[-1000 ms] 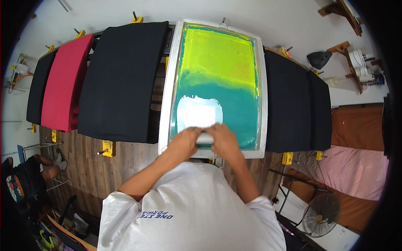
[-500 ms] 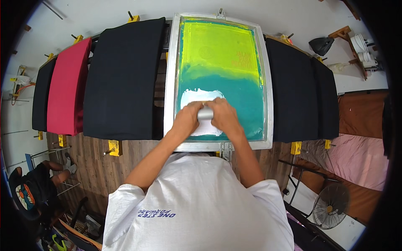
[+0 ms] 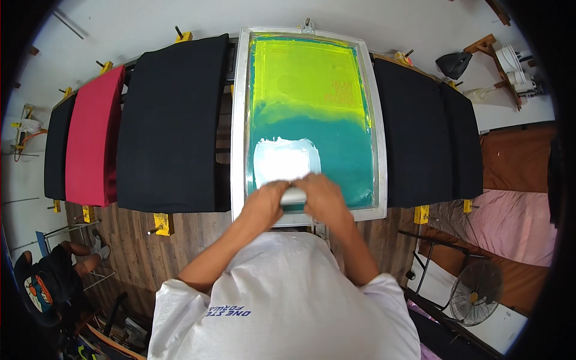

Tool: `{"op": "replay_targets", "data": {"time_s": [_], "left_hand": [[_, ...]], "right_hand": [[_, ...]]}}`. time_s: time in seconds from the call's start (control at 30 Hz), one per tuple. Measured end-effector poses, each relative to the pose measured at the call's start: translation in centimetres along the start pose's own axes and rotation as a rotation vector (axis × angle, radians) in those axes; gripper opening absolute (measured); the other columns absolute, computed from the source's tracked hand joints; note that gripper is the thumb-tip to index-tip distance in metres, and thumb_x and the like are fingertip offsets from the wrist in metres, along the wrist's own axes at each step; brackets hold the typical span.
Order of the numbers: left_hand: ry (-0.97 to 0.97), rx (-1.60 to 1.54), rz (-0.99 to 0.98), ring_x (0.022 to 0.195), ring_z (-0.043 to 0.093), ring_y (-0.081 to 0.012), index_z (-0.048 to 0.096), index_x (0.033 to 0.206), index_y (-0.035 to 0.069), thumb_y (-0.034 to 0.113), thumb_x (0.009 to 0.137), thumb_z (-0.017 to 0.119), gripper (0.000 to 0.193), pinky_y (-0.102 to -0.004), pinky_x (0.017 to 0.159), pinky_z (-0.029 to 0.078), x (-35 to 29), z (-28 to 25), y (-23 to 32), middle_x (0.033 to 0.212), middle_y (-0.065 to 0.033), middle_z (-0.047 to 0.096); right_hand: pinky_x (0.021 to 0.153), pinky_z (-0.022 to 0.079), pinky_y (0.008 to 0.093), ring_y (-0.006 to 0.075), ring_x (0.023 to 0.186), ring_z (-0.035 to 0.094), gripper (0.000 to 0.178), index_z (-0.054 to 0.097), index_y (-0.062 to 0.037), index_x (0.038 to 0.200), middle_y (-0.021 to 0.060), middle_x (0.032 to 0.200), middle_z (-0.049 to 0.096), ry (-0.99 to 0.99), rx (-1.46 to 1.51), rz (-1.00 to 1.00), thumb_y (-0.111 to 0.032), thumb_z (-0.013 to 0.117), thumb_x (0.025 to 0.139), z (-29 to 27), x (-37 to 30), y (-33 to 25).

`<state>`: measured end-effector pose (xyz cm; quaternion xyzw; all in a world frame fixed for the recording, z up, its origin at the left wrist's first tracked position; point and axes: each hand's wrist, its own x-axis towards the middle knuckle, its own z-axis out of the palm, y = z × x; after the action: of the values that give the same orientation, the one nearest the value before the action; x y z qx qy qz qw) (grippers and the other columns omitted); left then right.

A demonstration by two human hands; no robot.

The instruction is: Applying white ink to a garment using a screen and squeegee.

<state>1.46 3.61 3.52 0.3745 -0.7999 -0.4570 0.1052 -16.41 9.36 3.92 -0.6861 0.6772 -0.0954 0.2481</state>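
A large screen-printing frame (image 3: 240,129) with a pale metal rim lies in front of me. Its mesh (image 3: 342,156) is yellow-green at the far part and teal at the near part. My left hand (image 3: 266,202) and my right hand (image 3: 324,197) are closed side by side on the handle of a squeegee (image 3: 294,197), at the near end of the mesh. Fingers cover both ends of the handle, and its blade is hidden. Just beyond it, a thick patch of white ink (image 3: 286,157) spreads over the teal, left of centre.
Black fabric-covered boards (image 3: 171,129) flank the frame on both sides, with a pink one (image 3: 95,135) at the left. Yellow clamps (image 3: 162,224) jut from the rail. A person (image 3: 51,279) sits at lower left; a fan (image 3: 475,293) stands at lower right.
Both hands have drawn the squeegee toward me, down to the near end of the frame. More of the white ink patch now shows beyond it.
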Motion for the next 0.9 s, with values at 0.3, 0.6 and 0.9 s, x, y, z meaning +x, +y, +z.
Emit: {"op": "replay_targets", "data": {"time_s": [0.3,0.6,0.9], "left_hand": [[0.116,0.145,0.033,0.084,0.067,-0.0437,0.067,0.1,-0.001,-0.01,0.07,0.061,0.032,-0.0452,0.079,0.055,8.7,-1.4,-3.8,0.087,-0.0264,0.069],[0.115,0.072,0.016,0.094,0.064,-0.0433,0.057,0.111,0.001,-0.013,0.068,0.062,0.045,-0.0486,0.079,0.055,0.3,2.8,-2.3,0.112,-0.0207,0.06],[-0.022,0.071,-0.025,0.105,0.064,-0.043,0.058,0.12,-0.003,-0.012,0.067,0.064,0.054,-0.0453,0.088,0.056,-3.6,2.9,-0.4,0.129,-0.0218,0.058]], "right_hand": [[0.083,0.051,0.0487,0.0405,0.099,0.061,0.041,0.07,-0.0098,0.107,0.018,0.098,0.066,-0.037,-0.023,0.0,0.004,0.063,0.069,-1.4,9.2,3.5],[0.087,0.051,0.0439,0.0353,0.107,0.056,0.054,0.066,-0.0075,0.116,0.0137,0.112,0.061,0.093,0.058,0.005,0.01,0.065,0.065,2.4,0.0,0.9],[0.094,0.049,0.043,0.0361,0.114,0.055,0.056,0.065,-0.0043,0.119,0.0174,0.121,0.06,-0.003,0.072,0.092,0.014,0.062,0.066,2.1,-4.4,-2.0]]}}
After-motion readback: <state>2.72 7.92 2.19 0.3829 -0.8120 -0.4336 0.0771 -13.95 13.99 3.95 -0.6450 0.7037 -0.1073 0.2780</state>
